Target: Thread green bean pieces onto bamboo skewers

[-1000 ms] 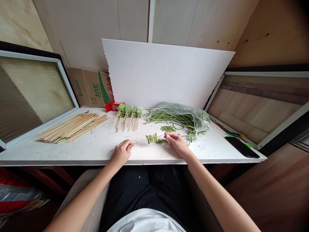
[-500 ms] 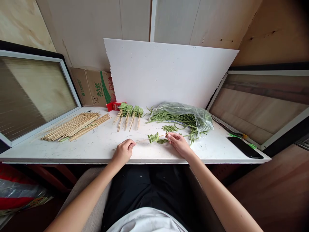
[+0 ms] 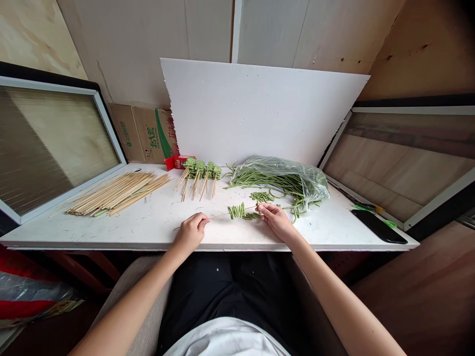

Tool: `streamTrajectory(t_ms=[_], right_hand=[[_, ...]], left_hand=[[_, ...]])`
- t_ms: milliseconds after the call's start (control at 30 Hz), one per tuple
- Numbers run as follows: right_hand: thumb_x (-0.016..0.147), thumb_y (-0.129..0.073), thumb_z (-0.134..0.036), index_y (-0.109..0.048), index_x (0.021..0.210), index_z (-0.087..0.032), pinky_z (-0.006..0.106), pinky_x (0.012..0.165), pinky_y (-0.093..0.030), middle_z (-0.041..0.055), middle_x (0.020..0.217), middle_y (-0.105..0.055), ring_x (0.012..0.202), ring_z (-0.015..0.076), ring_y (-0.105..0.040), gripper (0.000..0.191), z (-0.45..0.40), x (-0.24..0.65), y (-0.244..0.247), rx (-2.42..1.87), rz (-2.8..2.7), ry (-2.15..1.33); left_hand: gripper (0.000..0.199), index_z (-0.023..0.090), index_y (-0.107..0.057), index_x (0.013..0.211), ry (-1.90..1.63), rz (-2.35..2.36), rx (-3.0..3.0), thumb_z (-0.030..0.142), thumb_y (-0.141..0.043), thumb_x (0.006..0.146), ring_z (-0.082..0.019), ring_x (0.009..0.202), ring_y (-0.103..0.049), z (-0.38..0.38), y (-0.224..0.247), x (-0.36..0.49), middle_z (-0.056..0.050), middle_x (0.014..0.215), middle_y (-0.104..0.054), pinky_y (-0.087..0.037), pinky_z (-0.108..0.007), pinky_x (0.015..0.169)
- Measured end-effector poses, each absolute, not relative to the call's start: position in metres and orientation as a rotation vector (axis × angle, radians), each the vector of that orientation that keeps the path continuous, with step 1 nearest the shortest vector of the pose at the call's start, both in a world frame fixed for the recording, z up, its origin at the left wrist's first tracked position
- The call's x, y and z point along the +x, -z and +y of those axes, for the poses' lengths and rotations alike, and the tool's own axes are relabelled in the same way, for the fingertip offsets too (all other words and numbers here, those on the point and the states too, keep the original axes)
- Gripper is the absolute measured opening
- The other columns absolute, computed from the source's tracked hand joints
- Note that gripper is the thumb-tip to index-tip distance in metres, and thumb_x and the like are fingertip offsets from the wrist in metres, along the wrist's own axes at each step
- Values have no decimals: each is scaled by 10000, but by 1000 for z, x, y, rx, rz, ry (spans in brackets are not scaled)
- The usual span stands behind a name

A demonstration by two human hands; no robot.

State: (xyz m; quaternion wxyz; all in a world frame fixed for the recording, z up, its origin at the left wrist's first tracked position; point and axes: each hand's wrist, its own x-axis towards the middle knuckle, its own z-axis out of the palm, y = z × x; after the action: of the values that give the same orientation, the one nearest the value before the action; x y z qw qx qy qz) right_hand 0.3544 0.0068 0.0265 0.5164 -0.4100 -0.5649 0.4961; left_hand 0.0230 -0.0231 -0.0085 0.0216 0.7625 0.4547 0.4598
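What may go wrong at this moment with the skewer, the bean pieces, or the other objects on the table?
The thin skewer runs from the left hand to the fingers of the right hand, so its tip might prick a finger.
The small bean piece at the right fingertips could split or slip if pressed unevenly.
The black phone lies near the white table's front edge; a careless elbow might knock it off.

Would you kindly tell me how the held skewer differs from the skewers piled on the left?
The held skewer carries a row of green bean pieces; the piled skewers carry no such row. The held skewer is in the left hand, while the piled skewers lie on the table. Both are thin, pale sticks.
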Motion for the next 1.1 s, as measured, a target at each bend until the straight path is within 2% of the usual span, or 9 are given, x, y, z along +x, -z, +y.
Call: streamTrajectory(t_ms=[133, 467, 767, 1000, 1100], right_hand=[[761, -821, -611, -770, 905, -225, 300, 698, -477, 51, 952, -703, 730, 153, -554, 415, 8, 356, -22, -1005, -1349, -1169], [743, -856, -559, -800, 855, -231, 317, 749, -492, 50, 905, -735, 750, 172, -586, 352, 10, 357, -17, -1014, -1321, -1134], [720, -871, -554, -813, 855, -235, 331, 832, -503, 51, 928, -771, 885, 224, -662, 351, 6, 353, -18, -1021, -1314, -1091], [735, -866, -536, -818, 889, -234, 348, 884, -503, 54, 933, -781, 896, 231, -681, 342, 5, 352, -17, -1009, -1333, -1068], [734, -862, -546, -815, 896, -233, 340, 860, -501, 55, 941, -781, 903, 234, -679, 356, 5, 352, -17, -1021, -1337, -1060]], left_hand=[[222, 223, -620, 842, -1422, 1409, 2376, 259, -509, 1030, -173, 694, -628, -23, 9, 23, -17, 774, -689, -444, -283, 663], [225, 224, -616, 833, -1403, 1399, 2403, 227, -496, 1023, -173, 700, -632, -22, 11, 21, -19, 778, -688, -444, -278, 660], [216, 214, -617, 824, -1394, 1409, 2407, 201, -507, 1010, -169, 701, -625, -24, 10, 22, -15, 777, -685, -429, -271, 668], [216, 214, -617, 817, -1389, 1416, 2419, 197, -510, 1003, -170, 683, -610, -25, 8, 22, -13, 755, -670, -425, -275, 661], [219, 212, -618, 814, -1395, 1408, 2416, 207, -513, 1007, -167, 686, -612, -25, 7, 22, -12, 757, -672, -430, -275, 662]])
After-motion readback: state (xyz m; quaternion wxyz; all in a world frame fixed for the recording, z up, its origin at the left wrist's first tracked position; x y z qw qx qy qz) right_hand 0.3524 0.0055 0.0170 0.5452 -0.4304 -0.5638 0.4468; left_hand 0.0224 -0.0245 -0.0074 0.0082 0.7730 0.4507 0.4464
